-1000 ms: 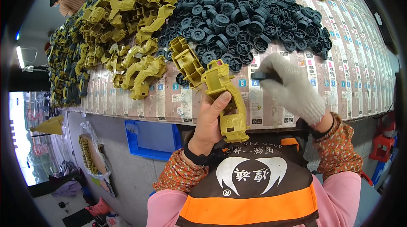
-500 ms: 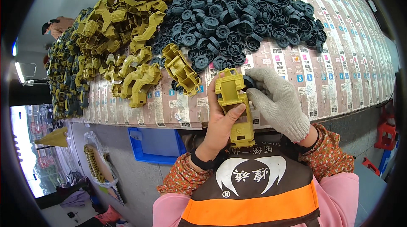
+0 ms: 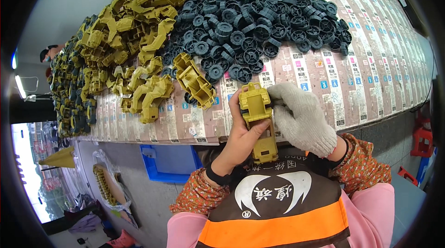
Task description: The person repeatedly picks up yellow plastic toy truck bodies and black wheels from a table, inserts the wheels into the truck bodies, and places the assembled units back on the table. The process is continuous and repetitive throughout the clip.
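My bare left hand [image 3: 238, 141] is closed around a yellow plastic toy truck body [image 3: 256, 104], held upright in front of my apron with its thumb across the middle. A dark wheel shows on the body's left side, beside my fingers. My right hand [image 3: 303, 120], in a pale knitted glove, presses curled fingers against the body's right side. A sliver of a dark toy wheel [image 3: 270, 102] shows there, mostly hidden by the glove. Just beyond, another yellow truck body [image 3: 194, 83] lies on the table, a dark wheel partly under it.
A large heap of dark wheels [image 3: 250, 21] covers the table's far middle. Yellow toy parts [image 3: 111, 35] are piled at the left. The patterned tabletop [image 3: 371, 81] extends right. Below its front edge sits a blue bin [image 3: 169, 164]; a red stool [image 3: 422, 144] stands far right.
The right fingers have closed in against the truck body, covering most of the wheel that showed more plainly before. The body stays in my left hand, and the view has shifted slightly.
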A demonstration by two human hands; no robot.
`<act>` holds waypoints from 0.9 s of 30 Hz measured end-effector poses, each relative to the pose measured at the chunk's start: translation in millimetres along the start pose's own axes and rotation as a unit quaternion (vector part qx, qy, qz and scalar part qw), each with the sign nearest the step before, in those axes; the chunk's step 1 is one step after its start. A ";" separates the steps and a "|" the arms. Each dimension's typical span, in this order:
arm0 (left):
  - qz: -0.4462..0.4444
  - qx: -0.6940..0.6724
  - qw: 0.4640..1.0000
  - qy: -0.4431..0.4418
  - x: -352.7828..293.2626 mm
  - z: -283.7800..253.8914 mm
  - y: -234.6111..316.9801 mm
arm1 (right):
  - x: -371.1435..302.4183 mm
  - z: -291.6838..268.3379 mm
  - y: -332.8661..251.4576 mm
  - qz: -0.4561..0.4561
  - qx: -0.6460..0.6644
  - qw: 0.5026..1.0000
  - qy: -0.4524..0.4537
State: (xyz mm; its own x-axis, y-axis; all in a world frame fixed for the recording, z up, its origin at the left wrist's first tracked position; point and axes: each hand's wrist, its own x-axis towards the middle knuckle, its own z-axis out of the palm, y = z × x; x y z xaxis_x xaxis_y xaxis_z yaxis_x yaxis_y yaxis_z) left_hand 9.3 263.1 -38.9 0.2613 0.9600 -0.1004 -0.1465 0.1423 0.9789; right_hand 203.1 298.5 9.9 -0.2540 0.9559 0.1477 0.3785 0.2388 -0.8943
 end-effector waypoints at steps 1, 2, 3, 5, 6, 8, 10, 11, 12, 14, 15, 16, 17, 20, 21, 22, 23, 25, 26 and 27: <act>0.001 0.008 1.000 -0.004 0.4 -0.5 0.9 | 1.9 0.7 3.7 0.002 0.011 1.000 -0.002; 0.010 0.015 1.000 -0.009 0.5 -1.0 0.7 | 3.2 1.2 6.3 0.003 0.022 1.000 -0.005; 0.019 0.021 1.000 -0.014 0.5 -1.7 -0.4 | 3.6 1.2 7.0 0.006 0.027 1.000 -0.001; 0.021 0.020 0.999 -0.014 1.0 -3.5 0.1 | 5.8 1.5 6.9 0.009 0.036 0.999 0.008; 0.014 0.013 1.000 -0.009 1.1 -4.1 2.1 | 11.0 -3.6 2.9 0.050 0.032 0.998 -0.033; 0.001 -0.013 1.000 0.005 3.7 -2.8 5.7 | 34.7 -25.0 -9.3 0.132 0.019 0.985 -0.111; -0.010 -0.045 0.999 0.028 5.8 -1.3 10.1 | 62.7 -22.3 20.4 -0.063 -0.144 0.987 0.040; -0.012 -0.083 0.995 0.053 6.2 -0.6 9.9 | 75.5 -26.9 29.1 -0.072 -0.229 0.969 0.060; -0.018 -0.095 0.993 0.063 6.9 -2.3 11.1 | 85.6 -32.0 34.4 -0.080 -0.311 0.944 0.080; -0.037 -0.117 0.989 0.088 5.0 -8.5 14.1 | 101.2 -30.2 35.6 -0.056 -0.389 0.918 0.045; -0.053 -0.134 0.984 0.101 4.6 -9.3 15.3 | 107.6 -29.4 36.4 -0.043 -0.427 0.903 0.027; -0.048 -0.141 0.984 0.100 3.6 -9.6 16.0 | 111.3 -26.8 41.5 -0.053 -0.447 0.893 0.025; -0.042 -0.148 0.983 0.100 3.7 -9.3 18.4 | 114.6 -23.9 47.5 -0.063 -0.466 0.882 0.023; -0.015 -0.180 0.976 0.122 2.6 -5.4 22.0 | 110.1 -26.0 38.4 -0.094 -0.480 0.871 0.041; -0.004 -0.193 0.972 0.133 2.2 -4.8 21.8 | 106.9 -29.7 36.9 -0.102 -0.473 0.873 0.059; -0.005 -0.210 0.968 0.140 1.8 -7.4 19.7 | 102.5 -33.2 36.4 -0.109 -0.465 0.875 0.076; -0.006 -0.228 0.963 0.147 2.0 -10.6 16.2 | 96.2 -37.3 36.5 -0.136 -0.434 0.884 0.109; 0.000 -0.246 0.957 0.153 3.7 -14.1 15.5 | 75.4 -40.4 29.9 -0.137 -0.308 0.935 0.108; 0.006 -0.263 0.953 0.153 6.2 -14.1 16.7 | 64.7 -41.2 26.3 -0.127 -0.246 0.957 0.089; 0.013 -0.278 0.948 0.152 8.4 -13.7 18.2 | 53.5 -38.9 17.1 -0.056 -0.175 0.982 0.040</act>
State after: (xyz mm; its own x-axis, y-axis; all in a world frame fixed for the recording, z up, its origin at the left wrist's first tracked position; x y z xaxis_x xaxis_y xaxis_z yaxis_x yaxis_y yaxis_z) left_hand -4.3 277.1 -24.4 -0.0242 0.9779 -0.2075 -0.6523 0.1418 0.7445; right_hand 230.6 360.4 18.9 -0.2462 0.9274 0.2817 0.6386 0.3738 -0.6726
